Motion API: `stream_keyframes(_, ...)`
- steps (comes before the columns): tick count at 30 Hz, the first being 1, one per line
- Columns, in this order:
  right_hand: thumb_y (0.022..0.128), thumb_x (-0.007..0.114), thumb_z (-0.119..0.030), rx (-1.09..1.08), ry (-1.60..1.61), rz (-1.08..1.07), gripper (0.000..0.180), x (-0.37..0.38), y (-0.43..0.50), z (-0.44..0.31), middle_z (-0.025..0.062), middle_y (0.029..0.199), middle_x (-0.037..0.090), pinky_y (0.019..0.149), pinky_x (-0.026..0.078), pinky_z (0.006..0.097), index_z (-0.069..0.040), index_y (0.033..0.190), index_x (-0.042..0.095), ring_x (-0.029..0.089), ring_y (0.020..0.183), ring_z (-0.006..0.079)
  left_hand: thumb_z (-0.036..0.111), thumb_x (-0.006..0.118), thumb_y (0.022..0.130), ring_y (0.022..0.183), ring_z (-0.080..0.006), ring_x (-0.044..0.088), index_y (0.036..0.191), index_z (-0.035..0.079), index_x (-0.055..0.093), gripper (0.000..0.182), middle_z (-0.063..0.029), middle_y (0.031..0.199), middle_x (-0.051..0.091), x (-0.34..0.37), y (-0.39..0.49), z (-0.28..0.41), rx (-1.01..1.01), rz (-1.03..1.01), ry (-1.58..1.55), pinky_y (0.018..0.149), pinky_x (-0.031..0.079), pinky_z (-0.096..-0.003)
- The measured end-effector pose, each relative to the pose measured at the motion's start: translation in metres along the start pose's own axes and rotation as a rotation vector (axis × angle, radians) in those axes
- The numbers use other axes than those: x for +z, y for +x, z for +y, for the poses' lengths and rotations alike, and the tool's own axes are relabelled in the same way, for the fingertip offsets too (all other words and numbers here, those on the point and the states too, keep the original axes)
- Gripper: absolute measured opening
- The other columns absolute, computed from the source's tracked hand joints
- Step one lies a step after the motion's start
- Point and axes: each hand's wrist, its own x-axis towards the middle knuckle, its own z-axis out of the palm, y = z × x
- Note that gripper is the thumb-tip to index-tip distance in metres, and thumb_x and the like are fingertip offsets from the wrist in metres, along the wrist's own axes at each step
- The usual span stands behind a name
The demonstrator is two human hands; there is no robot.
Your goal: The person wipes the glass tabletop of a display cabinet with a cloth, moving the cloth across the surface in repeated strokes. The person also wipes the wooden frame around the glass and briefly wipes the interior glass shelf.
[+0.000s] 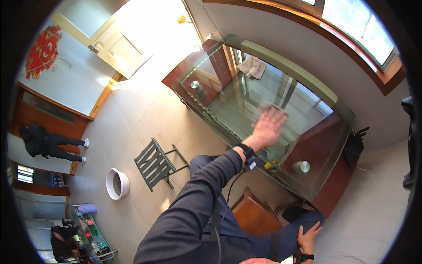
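My left hand [268,127] lies palm down, blurred, over a greyish cloth [263,107] on the glass top of a low table [227,109]. The cloth shows past the fingertips and beside the hand; the rest is hidden under it. A beige, crumpled cloth [252,67] lies farther back on the glass. Round metal discs [195,84] mark the glass near the table's ends. My right hand [307,238] rests on my right knee at the lower right, fingers spread, holding nothing. Both wrists wear black bands, and a cable runs from the left one.
A slatted folding stool [154,164] and a white basin [117,184] stand on the floor at left. A wooden stool [257,214] is between my legs. Beside the table's right end is a black umbrella [354,147]. A person [49,143] in dark clothes stands far left.
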Motion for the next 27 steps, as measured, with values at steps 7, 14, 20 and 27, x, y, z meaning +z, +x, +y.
stream_keyframes(7,0.094,0.071,-0.039,-0.058,0.027,0.028,0.106,0.004,-0.002,0.007,0.048,0.16,0.001,0.124,0.026,0.0561,0.003,0.163,0.002,0.018,0.149,0.0634,0.039,0.046,0.105,0.159,-0.033,0.019,0.159,0.019,0.043,0.057,-0.0063,0.169,0.032,-0.021,-0.105,0.124,0.346,-0.242,-0.261,0.13,0.012,-0.0496)
stream_keyframes(14,0.091,0.073,-0.042,-0.003,0.127,0.023,0.111,0.01,-0.002,0.002,0.0414,0.165,0.0,0.119,0.036,0.0558,-0.002,0.164,0.0,0.032,0.142,0.0639,0.024,0.06,0.098,0.15,-0.0381,0.038,0.155,0.013,0.048,0.059,-0.0136,0.165,0.04,-0.05,-0.147,-0.056,0.075,0.056,0.002,0.126,0.025,-0.0504)
stream_keyframes(20,0.09,0.073,-0.047,0.008,0.126,0.06,0.113,0.011,-0.005,-0.005,0.0397,0.166,-0.002,0.109,0.046,0.0569,-0.007,0.166,-0.001,0.052,0.123,0.0652,0.034,0.05,0.105,0.156,-0.0427,0.024,0.164,0.02,0.032,0.064,-0.0058,0.173,0.022,-0.047,-0.095,-0.096,-0.245,-0.082,0.135,0.125,0.023,-0.0557)
stream_keyframes(27,0.091,0.072,-0.046,0.04,0.183,-0.036,0.113,-0.002,-0.009,-0.01,0.0397,0.166,-0.003,0.116,0.039,0.0559,-0.007,0.166,-0.004,0.039,0.139,0.0616,0.034,0.051,0.104,0.156,-0.0374,0.024,0.16,0.017,0.039,0.06,-0.0072,0.169,0.032,-0.001,-0.091,0.168,0.492,-0.146,-0.076,0.128,0.018,-0.0519)
